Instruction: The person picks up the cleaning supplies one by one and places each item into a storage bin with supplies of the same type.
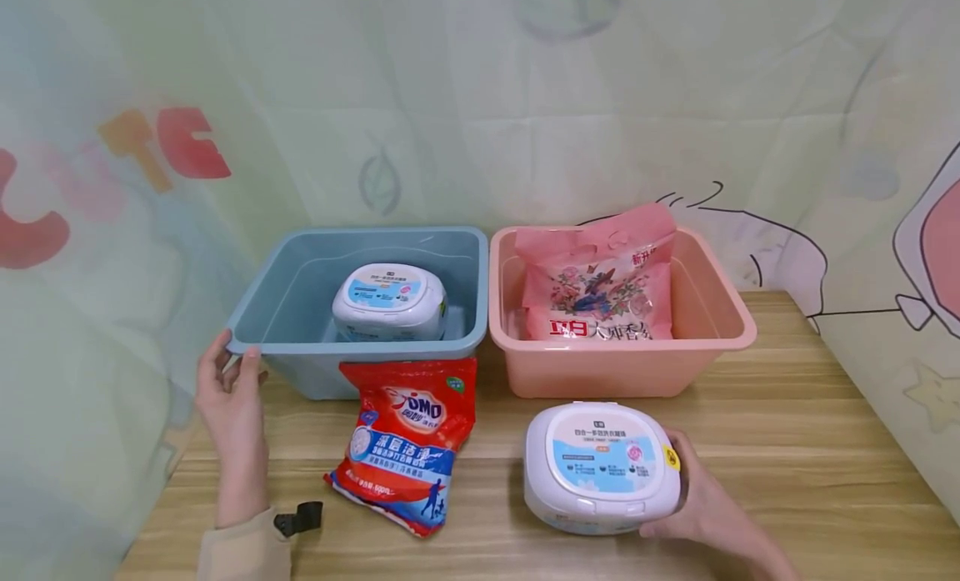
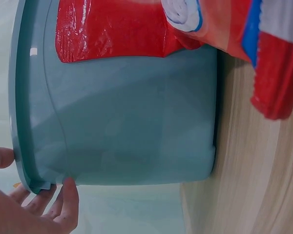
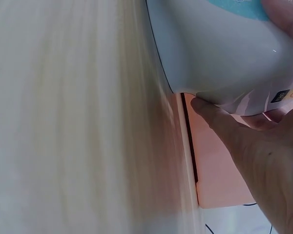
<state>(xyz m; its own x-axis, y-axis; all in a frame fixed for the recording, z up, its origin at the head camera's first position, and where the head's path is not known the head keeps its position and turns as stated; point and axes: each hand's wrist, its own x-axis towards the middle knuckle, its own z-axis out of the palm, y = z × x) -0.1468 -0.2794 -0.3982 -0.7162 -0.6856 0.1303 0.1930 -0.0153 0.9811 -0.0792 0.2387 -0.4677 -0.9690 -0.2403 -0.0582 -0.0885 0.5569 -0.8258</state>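
Observation:
My left hand holds the front left corner of a blue plastic basin, its fingers bent about the rim. Inside that basin sits a white lidded box of laundry pods. A red bag of laundry powder leans against the basin's front wall; the left wrist view shows part of the same red bag. With my right hand I grip the right end of another white box of laundry pods. Seen from the right wrist, the fingers reach round the box's lower edge.
To the right of the blue basin stands a pink plastic basin, holding a pink bag of laundry powder that rises above its rim. Both basins stand on a wood-grain table. A printed cloth hangs close behind them.

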